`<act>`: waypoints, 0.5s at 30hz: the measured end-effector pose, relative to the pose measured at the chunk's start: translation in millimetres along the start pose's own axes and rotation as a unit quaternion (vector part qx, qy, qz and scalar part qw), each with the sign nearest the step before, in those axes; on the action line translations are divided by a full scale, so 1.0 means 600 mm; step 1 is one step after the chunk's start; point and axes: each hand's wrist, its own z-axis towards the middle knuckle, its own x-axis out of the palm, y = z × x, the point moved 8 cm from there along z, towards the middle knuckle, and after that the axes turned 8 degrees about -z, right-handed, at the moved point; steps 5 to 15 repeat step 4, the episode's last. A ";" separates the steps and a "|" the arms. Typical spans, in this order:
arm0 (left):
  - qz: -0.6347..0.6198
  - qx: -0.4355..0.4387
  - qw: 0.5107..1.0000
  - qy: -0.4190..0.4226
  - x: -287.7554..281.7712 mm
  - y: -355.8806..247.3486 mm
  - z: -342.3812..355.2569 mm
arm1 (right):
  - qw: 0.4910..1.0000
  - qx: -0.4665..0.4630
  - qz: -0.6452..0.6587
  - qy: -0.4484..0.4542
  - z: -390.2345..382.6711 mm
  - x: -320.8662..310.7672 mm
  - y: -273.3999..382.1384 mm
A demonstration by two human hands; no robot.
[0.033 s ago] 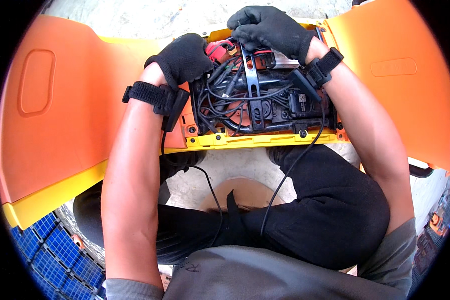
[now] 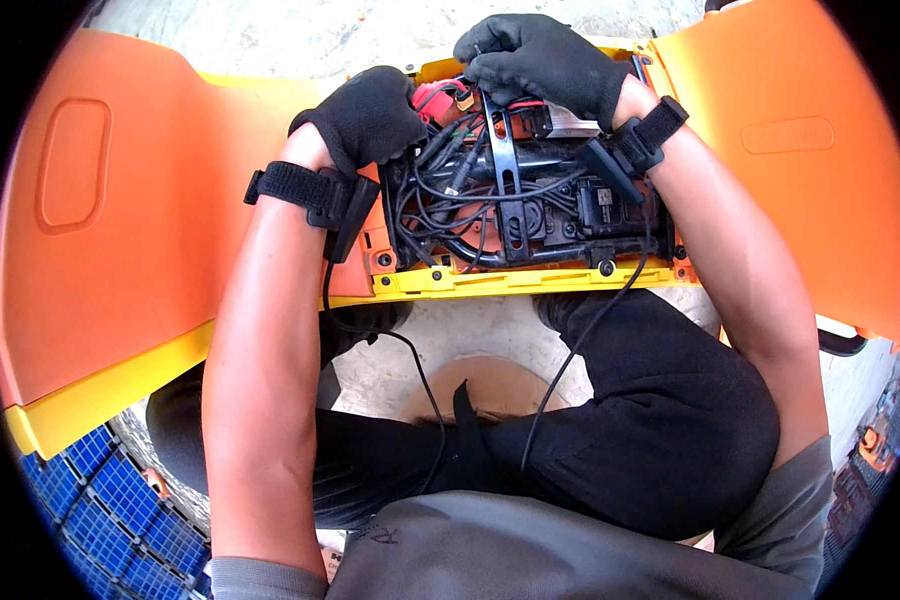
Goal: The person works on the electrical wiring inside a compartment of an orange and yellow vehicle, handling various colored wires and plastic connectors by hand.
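Observation:
In black gloves, both hands work over an open bay of an orange and yellow vehicle body. My right hand (image 2: 540,65) is above the far edge of the bay, thumb and fingers pinched together. A thin tip shows between them, too small to name. Just below those fingers, the upper end of a black metal bracket (image 2: 505,160) runs down across the bay. My left hand (image 2: 363,118) is curled closed at the bay's left side, beside a red connector (image 2: 432,101). Its fingertips are hidden, so I cannot tell what they hold.
Loose black cables (image 2: 440,185) tangle in the bay's left half. A black box-shaped module (image 2: 608,207) sits at its right. The yellow near rim (image 2: 490,283) carries several bolts. Wide orange panels (image 2: 160,170) flank the bay. Cords hang from both wrist straps. Blue crates (image 2: 120,500) stand at lower left.

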 end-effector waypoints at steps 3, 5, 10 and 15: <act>-0.110 -0.023 0.994 -0.009 -0.005 0.018 -0.008 | 0.999 -0.017 -0.040 0.005 -0.004 0.010 0.014; -0.139 -0.038 0.990 -0.013 -0.009 0.020 -0.011 | 0.999 -0.019 -0.037 0.007 -0.002 0.007 0.009; -0.139 -0.038 0.990 -0.013 -0.009 0.020 -0.011 | 0.999 -0.019 -0.037 0.007 -0.002 0.007 0.009; -0.139 -0.038 0.990 -0.013 -0.009 0.020 -0.011 | 0.999 -0.019 -0.037 0.007 -0.002 0.007 0.009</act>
